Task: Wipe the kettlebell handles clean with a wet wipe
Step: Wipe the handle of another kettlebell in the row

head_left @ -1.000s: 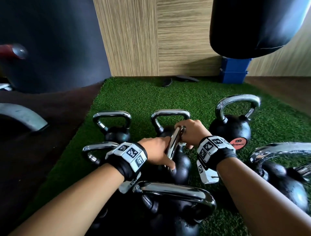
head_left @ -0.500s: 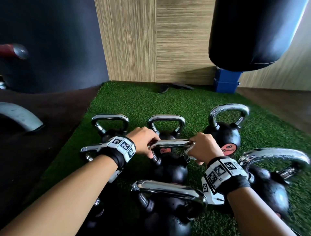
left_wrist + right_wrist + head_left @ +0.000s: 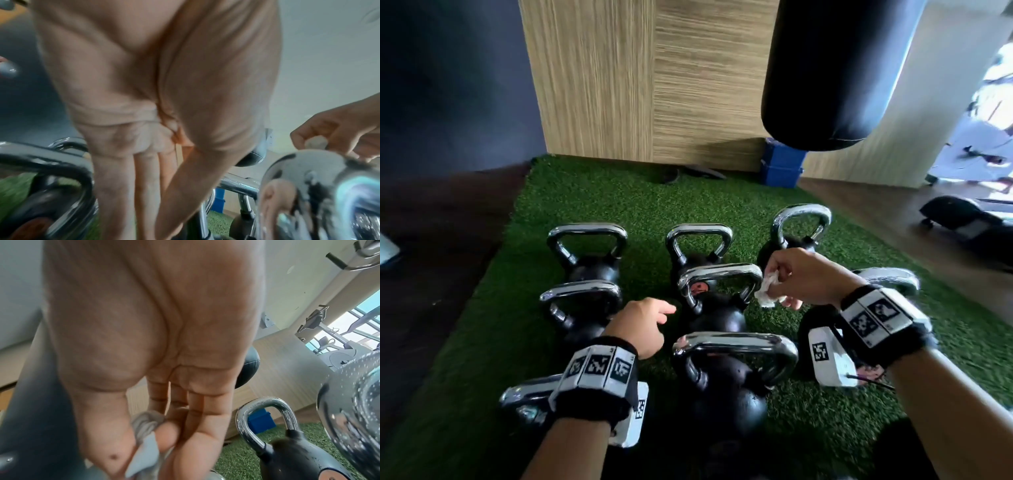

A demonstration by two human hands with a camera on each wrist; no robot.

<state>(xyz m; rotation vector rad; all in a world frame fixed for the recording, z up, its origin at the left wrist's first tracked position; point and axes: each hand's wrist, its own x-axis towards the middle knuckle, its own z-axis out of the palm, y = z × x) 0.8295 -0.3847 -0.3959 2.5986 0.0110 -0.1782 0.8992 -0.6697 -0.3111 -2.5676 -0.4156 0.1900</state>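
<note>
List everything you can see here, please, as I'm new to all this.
Kettlebells: at least eight, black with chrome handles, in rows on the turf.
Wet wipe: one, white, crumpled, beside the middle kettlebell's handle.
Turf mat: one, green, on the floor.
Punching bag: one, black, hanging at upper right.
Box: one, blue, against the wall below the bag.
Wall panel: one, wood grain, behind the turf.
Wristbands: two, black with white markers, one on each wrist.
Left hand: one, holds nothing, among the kettlebells.
Right hand: one, pinches the wet wipe.
</note>
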